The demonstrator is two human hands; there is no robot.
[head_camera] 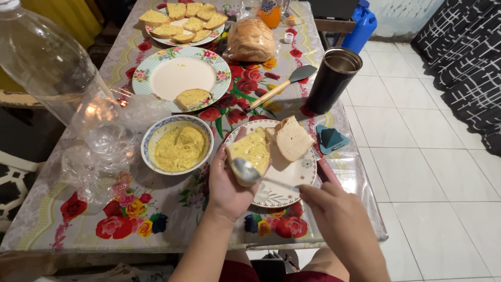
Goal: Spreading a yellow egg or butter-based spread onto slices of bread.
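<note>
My left hand [225, 185] holds a slice of bread [251, 151] covered with yellow spread, over a white plate [292, 180]. My right hand [329, 209] grips the handle of a metal spoon [245, 171], whose bowl rests on the near end of that slice. A plain slice of bread [292, 138] lies on the same plate, just to the right. A bowl of yellow spread [179, 145] stands to the left of my left hand.
A floral plate [156, 60] holds one spread slice [192, 98]; a far plate [209, 39] carries several more. A bagged loaf [250, 39], spatula [282, 86], dark metal cup [334, 78], blue sharpener-like object [330, 138], clear bottle [47, 62] and crumpled plastic [99, 167] crowd the table.
</note>
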